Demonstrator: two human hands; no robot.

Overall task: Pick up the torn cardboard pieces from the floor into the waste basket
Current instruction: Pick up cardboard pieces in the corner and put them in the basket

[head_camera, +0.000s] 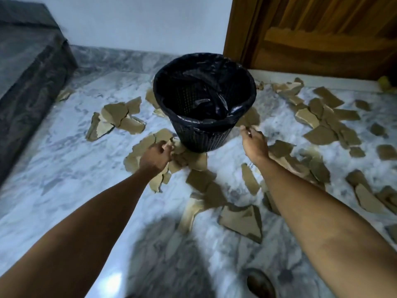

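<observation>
A black mesh waste basket (189, 127) lined with a black bag stands on the marble floor, upright. Torn brown cardboard pieces (120, 119) lie scattered all around it. My left hand (155, 157) reaches down to the pile at the basket's left foot, fingers curled on a cardboard piece (170, 144). My right hand (254, 143) is just right of the basket, fingers pinching the edge of a cardboard piece (250, 119) that leans by the basket's side. More pieces (322, 117) spread to the right, and a larger one (242, 220) lies near me.
A dark stone ledge (28, 67) runs along the left. A wooden door (322, 35) stands at the back right, with a white wall (139, 22) behind the basket. A foot (260, 283) shows at the bottom edge. A yellow-green object (386, 82) sits at the far right.
</observation>
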